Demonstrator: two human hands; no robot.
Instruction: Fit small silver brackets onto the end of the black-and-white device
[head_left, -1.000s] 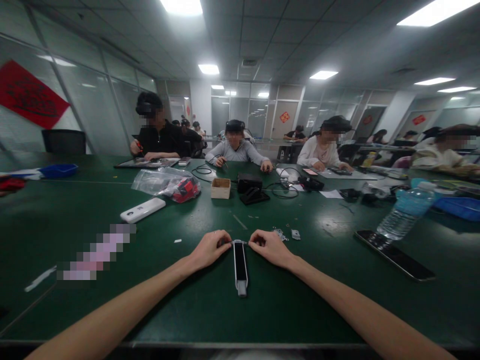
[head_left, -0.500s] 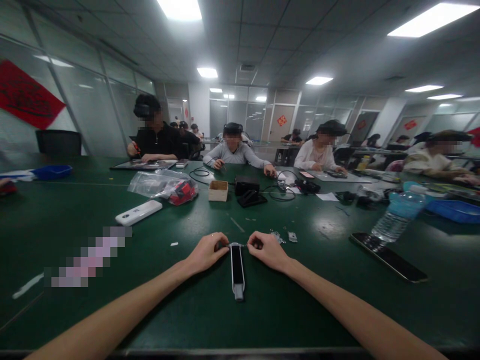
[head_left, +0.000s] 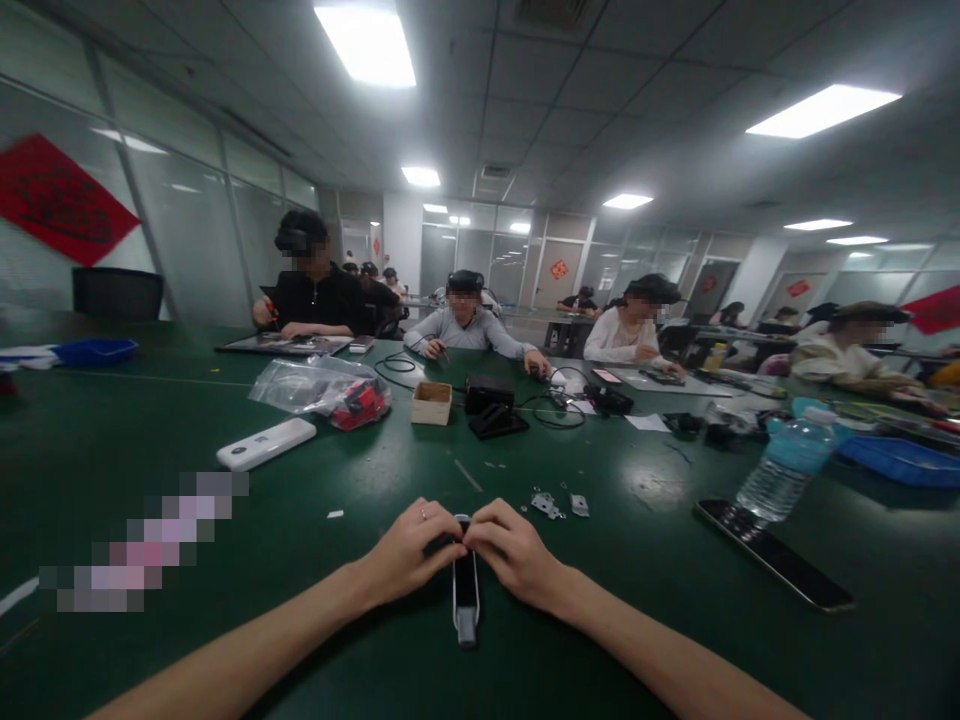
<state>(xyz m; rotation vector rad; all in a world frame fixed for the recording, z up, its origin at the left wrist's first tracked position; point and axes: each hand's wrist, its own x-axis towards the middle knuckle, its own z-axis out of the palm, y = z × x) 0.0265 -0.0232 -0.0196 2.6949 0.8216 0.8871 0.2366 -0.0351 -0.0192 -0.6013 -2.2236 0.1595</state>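
Inward come both hands — half a second ago they stood apart at either side of the far end, and now their fingertips meet right over the slim, white-rimmed oblong device with a black top and a grey end piece (head_left: 466, 585). It lies lengthwise on the dark green tabletop (head_left: 360, 675), grey end toward the wearer, its upper stretch under the fingers, its far tip just peeping out between the two hands, its lower stretch in plain sight below them. On one side, the left hand (head_left: 418, 545), a ring on one finger, brings thumb and forefinger in close over the black top; on the other, the right hand (head_left: 514, 555) curls its fingers down to the same spot. Are they pinching something? Cannot tell — whatever sits between those fingertips is hidden or too small to make out. Just beyond the right hand, a scatter of small silvery metal pieces (head_left: 546, 504); farther right, a black glossy smartphone (head_left: 776, 555) beside a clear plastic bottle with a blue label (head_left: 784, 470). Out left, a small white scrap (head_left: 335, 514) near the left hand.
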